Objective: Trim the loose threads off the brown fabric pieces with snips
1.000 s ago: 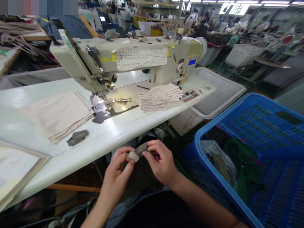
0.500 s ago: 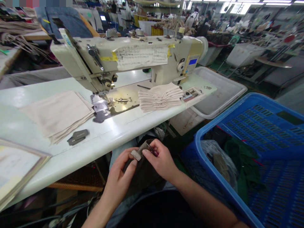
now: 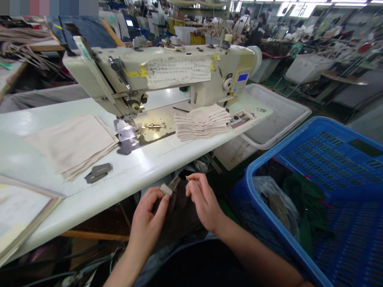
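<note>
My left hand (image 3: pixel 151 209) is closed, pinching a dark brown-grey cloth (image 3: pixel 181 203) by a small pale patch (image 3: pixel 166 189) between thumb and fingers. The rest of the cloth hangs over my lap below the table edge. My right hand (image 3: pixel 205 201) is to the right of the patch and apart from it, its fingers curled together. A tiny light tip shows at those fingertips; what it belongs to is hidden. Beyond my hands stands a sewing machine (image 3: pixel 179 65) on a white table (image 3: pixel 155 159). Two small grey-green cloth pieces (image 3: pixel 98 172) lie on the table's left part.
Left of the needle lies a stack of beige cloth (image 3: pixel 77 141); a folded beige pile (image 3: pixel 202 123) sits right of it. A blue basket (image 3: pixel 251 187) holding dark cloth and a plastic bag stands at my right. Behind it is a whitish bin (image 3: pixel 275 123). Papers (image 3: pixel 24 215) lie at left.
My right hand has come away from the cloth, and a gap now lies between it and the patch. My left hand has shifted slightly left with the cloth.
</note>
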Available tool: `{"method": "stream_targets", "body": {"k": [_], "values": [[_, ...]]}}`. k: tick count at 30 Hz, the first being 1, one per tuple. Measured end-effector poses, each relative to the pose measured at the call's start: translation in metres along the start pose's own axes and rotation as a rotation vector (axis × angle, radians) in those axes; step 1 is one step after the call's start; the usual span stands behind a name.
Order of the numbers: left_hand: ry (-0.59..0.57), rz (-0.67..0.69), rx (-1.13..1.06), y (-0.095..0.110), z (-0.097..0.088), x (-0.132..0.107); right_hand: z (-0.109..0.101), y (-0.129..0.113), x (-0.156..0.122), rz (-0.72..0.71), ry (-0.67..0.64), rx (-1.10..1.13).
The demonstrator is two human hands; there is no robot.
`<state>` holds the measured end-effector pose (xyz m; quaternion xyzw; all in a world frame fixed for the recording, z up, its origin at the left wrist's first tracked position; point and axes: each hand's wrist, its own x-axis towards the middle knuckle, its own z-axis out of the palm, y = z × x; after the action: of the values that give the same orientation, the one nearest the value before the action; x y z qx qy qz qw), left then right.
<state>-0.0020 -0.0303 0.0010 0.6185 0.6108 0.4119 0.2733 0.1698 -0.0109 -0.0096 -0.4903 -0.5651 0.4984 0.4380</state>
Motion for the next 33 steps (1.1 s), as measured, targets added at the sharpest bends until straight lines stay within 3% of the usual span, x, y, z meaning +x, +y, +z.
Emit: {"method": "stream_targets", "body": {"k": [3, 5, 24, 33], "values": [[0.018, 0.027, 0.027, 0.001, -0.001, -0.001, 0.001, -0.006, -0.005, -0.013, -0.201, -0.024], [0.024, 0.036, 0.036, 0.002, -0.001, -0.001, 0.002, -0.007, -0.005, 0.035, -0.263, -0.011], [0.027, 0.06, 0.051, 0.006, 0.0, -0.002, 0.002, -0.003, 0.004, 0.112, -0.272, 0.022], [-0.006, 0.154, 0.107, 0.005, 0.001, -0.003, -0.001, -0.005, 0.006, 0.178, -0.266, 0.037]]}}
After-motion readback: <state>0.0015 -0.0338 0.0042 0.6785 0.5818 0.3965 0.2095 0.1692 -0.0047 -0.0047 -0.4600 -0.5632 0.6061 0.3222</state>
